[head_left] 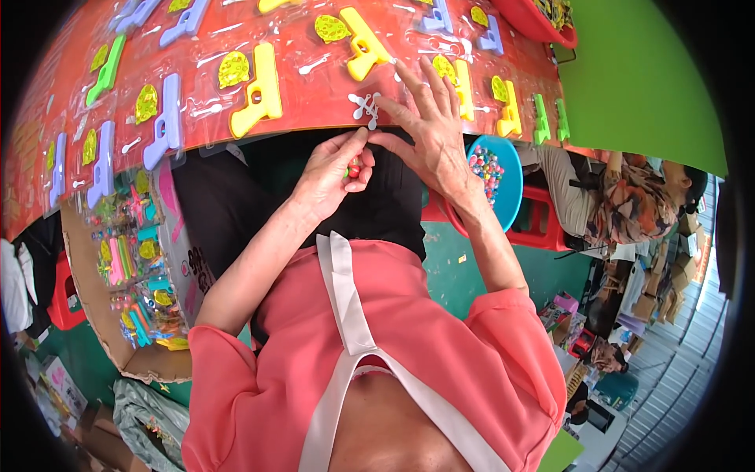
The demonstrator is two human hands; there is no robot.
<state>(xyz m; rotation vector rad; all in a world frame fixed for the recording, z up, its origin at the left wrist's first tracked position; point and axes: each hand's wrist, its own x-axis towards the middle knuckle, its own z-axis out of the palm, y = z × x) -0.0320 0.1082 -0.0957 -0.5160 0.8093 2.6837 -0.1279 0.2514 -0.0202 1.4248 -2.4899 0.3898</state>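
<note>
Cupped below the table's edge, my left hand [334,171] is closed around small red and green balls [353,167]. Its fingertips come close to the thumb of my right hand [432,130]; whether they touch I cannot tell. The right hand's fingers are spread over the table edge, with the index fingertip beside a little pile of white spoon-shaped plastic pieces [364,109]. Beyond lies a yellow toy gun [362,44] with a yellow patterned disc [332,29] in clear plastic packaging. Another yellow toy gun [257,92] lies to the left.
Rows of packaged purple, green and yellow toy guns cover the red table [303,106]. A blue basin [515,177] of colourful balls is at my right. At my left stands a cardboard box [149,366] of packed toys. Another person [637,197] sits at the right.
</note>
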